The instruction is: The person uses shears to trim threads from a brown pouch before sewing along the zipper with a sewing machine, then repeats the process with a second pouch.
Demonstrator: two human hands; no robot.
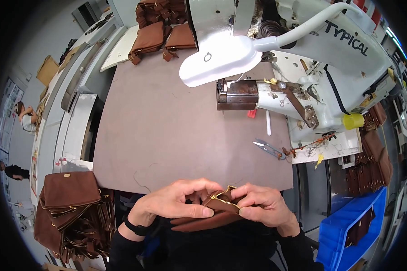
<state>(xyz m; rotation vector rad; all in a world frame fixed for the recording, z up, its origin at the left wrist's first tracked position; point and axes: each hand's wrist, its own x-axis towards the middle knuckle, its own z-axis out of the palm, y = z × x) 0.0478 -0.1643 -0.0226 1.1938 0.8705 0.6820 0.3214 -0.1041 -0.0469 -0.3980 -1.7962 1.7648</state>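
A brown leather pouch or bag [208, 223] with a gold-toothed zipper [226, 201] is held between both hands, just off the near edge of the table. My left hand [178, 198] grips its left side, thumb on the front and fingers curled behind. At the zipper's right end, my right hand [267, 205] pinches the brown edge between thumb and fingers. The zipper's teeth spread in a V, so its mouth is partly unzipped. The pouch's lower part fades into my dark clothing, and the fingertips behind it are hidden.
A white sewing machine [276, 95] with a lamp [221, 61] stands over the brown tabletop [167, 117]. Thread snips [270, 148] lie right of centre. Brown bags [72, 189] are heaped at left, others [150, 37] at the back. A blue bin [330, 239] stands at lower right.
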